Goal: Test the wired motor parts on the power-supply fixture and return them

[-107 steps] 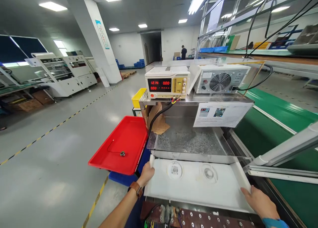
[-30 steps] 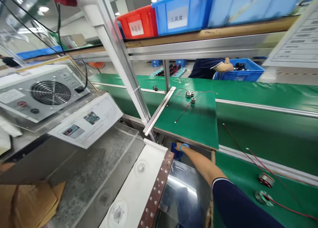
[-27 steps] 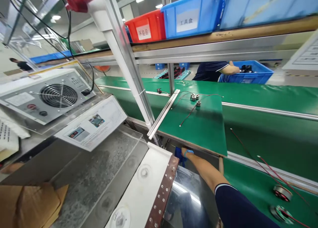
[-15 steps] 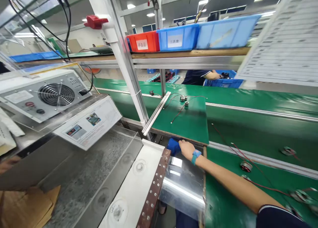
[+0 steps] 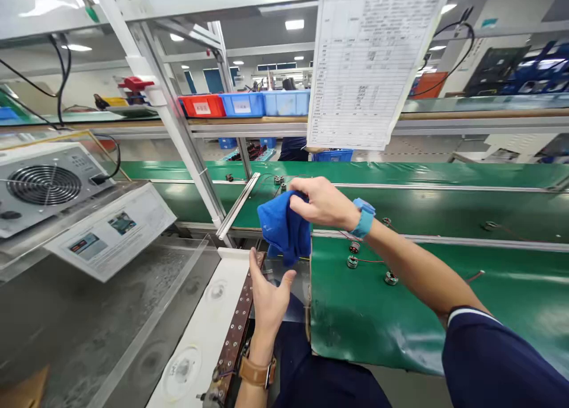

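Note:
A folded blue cloth hangs from my right hand, pinched between thumb and fingers above the gap beside the green work surface. My left hand is just below the cloth, its thumb and fingers apart and nothing in it. A small space shows between the left hand and the cloth. Under the left hand lies a brown strip with metal studs, edging a white ledge. Small wound motor parts with red leads rest on the green surface to the right.
On the left stands a grey fan-cooled unit, with an instruction sheet leaning below it. A white upright post rises ahead. Red and blue bins line the shelf. A printed sheet hangs above the green belt.
My right hand has lifted the blue cloth up from the gap. The left hand has come into view beneath it. The view has turned to the right.

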### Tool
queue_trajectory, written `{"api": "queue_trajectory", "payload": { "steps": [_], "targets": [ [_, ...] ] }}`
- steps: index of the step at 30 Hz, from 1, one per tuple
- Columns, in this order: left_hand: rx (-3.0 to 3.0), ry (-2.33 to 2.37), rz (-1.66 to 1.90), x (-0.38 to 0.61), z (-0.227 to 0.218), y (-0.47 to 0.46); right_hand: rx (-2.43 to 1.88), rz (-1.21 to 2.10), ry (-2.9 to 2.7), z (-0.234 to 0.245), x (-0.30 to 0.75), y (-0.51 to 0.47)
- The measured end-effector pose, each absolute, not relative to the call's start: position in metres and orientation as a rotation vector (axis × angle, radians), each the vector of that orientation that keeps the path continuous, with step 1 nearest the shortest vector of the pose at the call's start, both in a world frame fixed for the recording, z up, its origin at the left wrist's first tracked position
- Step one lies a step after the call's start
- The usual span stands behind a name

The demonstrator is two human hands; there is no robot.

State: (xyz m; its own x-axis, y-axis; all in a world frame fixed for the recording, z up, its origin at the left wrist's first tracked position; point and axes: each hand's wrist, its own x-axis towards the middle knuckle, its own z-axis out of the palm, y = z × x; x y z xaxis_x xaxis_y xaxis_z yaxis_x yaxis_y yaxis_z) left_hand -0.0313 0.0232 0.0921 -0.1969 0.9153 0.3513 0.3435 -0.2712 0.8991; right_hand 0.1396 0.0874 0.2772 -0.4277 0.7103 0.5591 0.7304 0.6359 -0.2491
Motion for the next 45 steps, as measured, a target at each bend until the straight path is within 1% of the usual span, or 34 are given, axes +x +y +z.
{"api": "queue_trajectory", "payload": {
  "steps": [3,7,9,11,13,15,19,22,23,25,27,28,31,34,36,39,45],
  "targets": [
    [1.556,1.409,1.454,-0.019,0.104,0.016,-0.994,-0.057,-2.181,0.308,0.148,0.064],
    [1.509,1.364,1.517,-0.007,0.120,-0.008,-0.918,-0.067,-2.144,0.337,0.162,0.048],
    [1.415,1.400,1.510,-0.004,0.122,-0.024,-0.946,-0.068,-2.143,0.341,0.173,0.051],
    [1.328,1.442,1.468,-0.003,0.117,-0.041,-1.042,-0.059,-2.162,0.333,0.185,0.062],
    [1.274,1.458,1.390,-0.001,0.104,-0.053,-1.242,-0.017,-2.191,0.311,0.196,0.079],
    [1.252,1.465,1.282,0.002,0.086,-0.058,-1.535,0.077,-2.198,0.277,0.205,0.098],
    [1.351,1.590,1.013,0.011,0.036,-0.047,-2.090,0.333,-2.031,0.187,0.212,0.124],
    [1.544,1.739,0.876,0.014,0.001,-0.034,-2.261,0.467,-1.892,0.124,0.204,0.123],
    [1.639,1.776,0.889,0.014,-0.007,-0.031,-2.276,0.443,-1.853,0.107,0.199,0.118],
    [1.842,1.837,0.992,0.014,-0.018,-0.027,-2.240,0.294,-1.780,0.079,0.186,0.104],
    [2.027,1.839,1.101,0.017,-0.024,-0.024,-2.107,0.153,-1.748,0.058,0.174,0.089],
    [2.109,1.807,1.118,0.021,-0.026,-0.023,-2.013,0.135,-1.778,0.048,0.170,0.082],
    [2.309,1.660,1.028,0.037,-0.034,-0.016,-1.775,0.235,-1.981,0.017,0.164,0.071],
    [2.397,1.648,0.849,0.053,-0.047,-0.008,-1.757,0.337,-2.106,-0.017,0.167,0.074],
    [2.425,1.658,0.766,0.059,-0.057,-0.004,-1.750,0.342,-2.139,-0.034,0.171,0.078],
    [2.476,1.644,0.727,0.061,-0.067,-0.001,-1.679,0.330,-2.183,-0.047,0.178,0.084],
    [2.511,1.721,0.716,0.059,-0.075,0.001,-1.604,0.400,-2.223,-0.042,0.198,0.095]
  ]
}}
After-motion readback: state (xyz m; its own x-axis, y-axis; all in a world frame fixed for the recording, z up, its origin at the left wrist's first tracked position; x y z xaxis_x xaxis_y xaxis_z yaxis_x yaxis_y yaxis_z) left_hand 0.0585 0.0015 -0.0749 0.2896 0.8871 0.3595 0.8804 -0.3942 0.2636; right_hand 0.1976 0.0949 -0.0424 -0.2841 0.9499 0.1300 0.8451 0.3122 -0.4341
